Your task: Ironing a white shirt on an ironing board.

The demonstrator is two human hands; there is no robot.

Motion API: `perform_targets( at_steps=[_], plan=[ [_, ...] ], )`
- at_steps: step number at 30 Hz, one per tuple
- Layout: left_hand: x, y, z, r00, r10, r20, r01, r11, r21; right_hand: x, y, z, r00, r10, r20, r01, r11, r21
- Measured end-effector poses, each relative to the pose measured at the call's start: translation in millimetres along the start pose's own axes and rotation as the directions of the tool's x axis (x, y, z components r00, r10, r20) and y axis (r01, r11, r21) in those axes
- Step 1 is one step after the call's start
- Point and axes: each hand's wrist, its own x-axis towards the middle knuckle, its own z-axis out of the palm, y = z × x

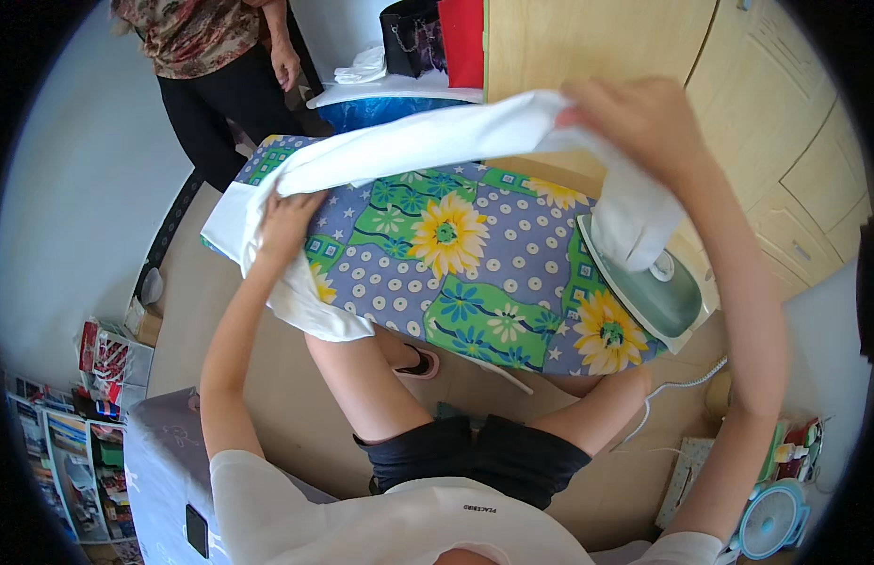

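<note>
A white cloth garment (423, 145) is stretched in a raised band across the far side of an ironing board (507, 247) with a flowered, dotted cover. My right hand (631, 123), slightly blurred, grips one end above the board's right side, and the loose part hangs down over the iron. At the left end, my left hand (287, 219) holds the bunched fabric low against the board; its fingertips are partly hidden. Some of the garment drapes over the near edge onto my leg. A green and white clothes iron (652, 289) lies at the board's right end.
A person (211, 78) stands beyond the board's far left corner. Wooden cabinets (585, 56) rise behind it. The iron's cord (663, 392) trails down at the right, near a blue fan (769, 519). A phone (196, 531) lies on the bed (165, 459) at left.
</note>
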Motion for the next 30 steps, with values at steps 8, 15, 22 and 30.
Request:
perform_targets(
  at_steps=[8, 15, 22, 30],
  plan=[
    [-14.2, -76.1, 36.4, 0.969, -0.210, -0.129, 0.230, 0.959, 0.167, -12.1, -109.2, 1.7, 0.967, 0.013, 0.256, -0.088, 0.955, 0.283],
    [-42.8, -97.4, 66.8, 0.888, -0.456, 0.056, 0.459, 0.883, -0.094, -48.4, -177.4, -15.9, 0.854, -0.059, 0.517, -0.233, 0.845, 0.481],
    [-27.8, -6.2, 43.5, 0.957, -0.260, 0.130, 0.278, 0.949, -0.148, -75.5, -169.6, 7.6, 0.931, 0.042, 0.363, -0.181, 0.916, 0.359],
    [-23.6, -76.7, 83.6, 0.927, -0.337, 0.166, 0.375, 0.848, -0.373, -62.7, -133.7, -7.6, 0.659, 0.236, 0.714, -0.425, 0.900, 0.095]
  ],
)
